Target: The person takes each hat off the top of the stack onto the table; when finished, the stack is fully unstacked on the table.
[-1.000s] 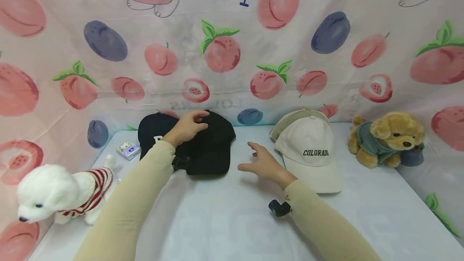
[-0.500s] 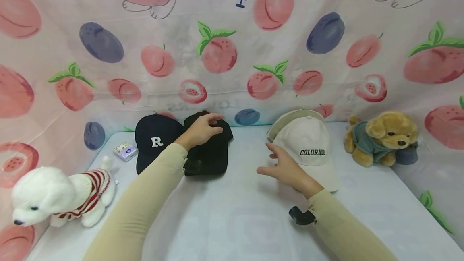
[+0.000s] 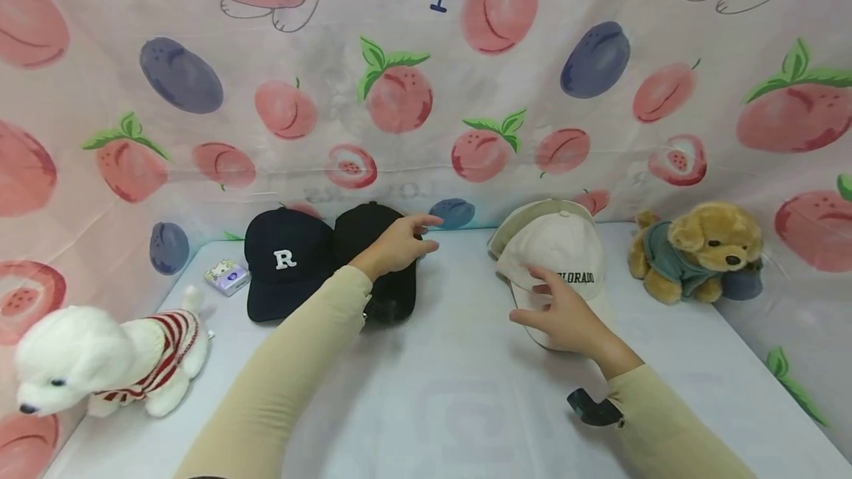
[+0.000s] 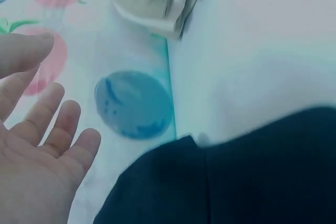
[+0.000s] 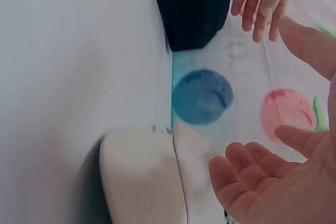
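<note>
My left hand (image 3: 401, 242) hovers over the plain black cap (image 3: 362, 226), fingers spread and relaxed, holding nothing. In the left wrist view its fingers stay apart from the black cap (image 4: 252, 182). Left of that cap sits a navy cap (image 3: 266, 242) with a white letter R. My right hand (image 3: 566, 314) is in front of the cream cap (image 3: 566, 242) lettered COLORADO, covering part of its lettering and brim in the head view. Its fingers and thumb are parted with nothing between them. Behind the cream cap, a beige cap (image 3: 526, 214) shows partly.
At the left stands a white plush dog (image 3: 86, 350) in a striped sweater, with a small tissue pack (image 3: 227, 276) behind it. A brown plush dog (image 3: 715, 242) sits at the right. A fruit-print cloth (image 3: 399, 21) hangs behind the white table (image 3: 452, 390).
Both hands have moved right: the left from between the two dark caps to across the black one, the right from beside the cream cap to in front of it. The caps stay put.
</note>
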A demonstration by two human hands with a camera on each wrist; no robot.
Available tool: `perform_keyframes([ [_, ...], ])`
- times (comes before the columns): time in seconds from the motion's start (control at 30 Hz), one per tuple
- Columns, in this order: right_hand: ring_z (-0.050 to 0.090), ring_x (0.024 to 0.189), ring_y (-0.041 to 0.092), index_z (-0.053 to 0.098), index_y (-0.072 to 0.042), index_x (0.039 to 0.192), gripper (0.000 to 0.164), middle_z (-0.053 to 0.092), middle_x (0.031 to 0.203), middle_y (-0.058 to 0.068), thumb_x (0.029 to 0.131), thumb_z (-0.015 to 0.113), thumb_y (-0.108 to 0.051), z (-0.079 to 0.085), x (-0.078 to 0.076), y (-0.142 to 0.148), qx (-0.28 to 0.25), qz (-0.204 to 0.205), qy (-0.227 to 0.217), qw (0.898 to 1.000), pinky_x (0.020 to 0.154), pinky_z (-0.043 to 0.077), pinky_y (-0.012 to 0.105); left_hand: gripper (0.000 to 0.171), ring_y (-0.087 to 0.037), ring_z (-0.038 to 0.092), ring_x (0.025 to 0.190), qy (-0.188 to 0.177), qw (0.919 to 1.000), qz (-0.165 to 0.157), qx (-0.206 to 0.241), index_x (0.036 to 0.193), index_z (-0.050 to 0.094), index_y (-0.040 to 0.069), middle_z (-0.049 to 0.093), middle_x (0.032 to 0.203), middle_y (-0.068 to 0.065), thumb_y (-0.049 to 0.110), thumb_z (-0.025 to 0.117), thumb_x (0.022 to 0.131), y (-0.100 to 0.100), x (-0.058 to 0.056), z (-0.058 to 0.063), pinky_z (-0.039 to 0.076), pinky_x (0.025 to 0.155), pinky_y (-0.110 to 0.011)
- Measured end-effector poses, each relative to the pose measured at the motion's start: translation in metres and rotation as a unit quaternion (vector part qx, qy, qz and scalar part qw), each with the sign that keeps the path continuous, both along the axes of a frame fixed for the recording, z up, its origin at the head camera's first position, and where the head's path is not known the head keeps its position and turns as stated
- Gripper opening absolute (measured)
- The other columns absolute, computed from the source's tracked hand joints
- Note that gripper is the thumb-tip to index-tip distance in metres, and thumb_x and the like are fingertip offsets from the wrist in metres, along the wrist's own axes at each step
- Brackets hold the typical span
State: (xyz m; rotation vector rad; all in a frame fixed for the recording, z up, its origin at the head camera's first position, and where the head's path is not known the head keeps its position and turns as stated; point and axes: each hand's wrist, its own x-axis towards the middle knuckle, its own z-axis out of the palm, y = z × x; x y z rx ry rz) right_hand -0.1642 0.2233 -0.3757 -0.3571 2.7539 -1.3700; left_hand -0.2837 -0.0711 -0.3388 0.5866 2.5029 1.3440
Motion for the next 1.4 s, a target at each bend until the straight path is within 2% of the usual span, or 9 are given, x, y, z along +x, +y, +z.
perform_keyframes([
  [0.27,0.043,0.131,0.044,0.025,0.006,0.154,0.090,0.040,0.148,0.028,0.089,0.079,-0.025,0.003,0.013,0.030,0.003,-0.028,0.007,1.000,0.100,0.043,0.057,0.048,-0.023,0.043,0.136,0.002,0.9993,-0.037,0.003,0.146,0.052,0.016,0.048,0.148,-0.004,0.021,0.065,0.099,0.032,0.005,-0.008,0.044,0.103,-0.045],
  [0.47,0.042,0.131,0.045,0.022,0.002,0.156,0.092,0.035,0.152,0.026,0.090,0.077,-0.030,0.002,0.021,0.049,0.016,-0.045,-0.006,0.999,0.098,0.044,0.058,0.049,-0.020,0.042,0.136,-0.011,0.9980,-0.060,0.015,0.147,0.051,0.018,0.047,0.149,0.000,0.021,0.064,0.100,0.055,0.009,-0.015,0.045,0.102,-0.042],
  [0.57,0.042,0.131,0.046,0.020,0.002,0.156,0.093,0.032,0.154,0.026,0.090,0.077,-0.032,0.003,0.023,0.057,0.023,-0.054,-0.008,0.998,0.096,0.045,0.058,0.049,-0.020,0.042,0.137,-0.012,0.9977,-0.067,0.006,0.147,0.052,0.019,0.047,0.149,0.001,0.021,0.064,0.099,0.065,0.008,-0.017,0.045,0.101,-0.041],
  [0.73,0.040,0.132,0.047,0.018,0.003,0.157,0.095,0.028,0.155,0.028,0.091,0.076,-0.034,0.003,0.026,0.071,0.034,-0.070,-0.012,0.997,0.095,0.046,0.059,0.050,-0.022,0.042,0.138,-0.003,0.9968,-0.079,-0.003,0.147,0.051,0.014,0.048,0.149,0.000,0.016,0.064,0.099,0.078,0.006,-0.018,0.044,0.103,-0.042],
  [1.07,0.035,0.133,0.053,0.014,0.008,0.156,0.101,0.027,0.152,0.036,0.090,0.076,-0.037,-0.011,0.027,0.096,0.056,-0.110,-0.064,0.990,0.092,0.046,0.062,0.050,-0.025,0.043,0.136,-0.014,0.9965,-0.077,0.027,0.146,0.052,0.009,0.049,0.148,-0.007,0.010,0.065,0.097,0.106,0.003,-0.027,0.039,0.107,-0.040],
  [1.4,0.033,0.136,0.051,0.017,0.009,0.154,0.104,0.025,0.155,0.032,0.087,0.077,-0.042,-0.027,0.020,0.104,0.056,-0.125,-0.087,0.987,0.097,0.043,0.062,0.053,-0.024,0.040,0.140,-0.031,0.9972,-0.061,0.030,0.147,0.050,0.011,0.046,0.151,-0.010,0.012,0.066,0.097,0.122,0.003,-0.038,0.033,0.112,-0.038],
])
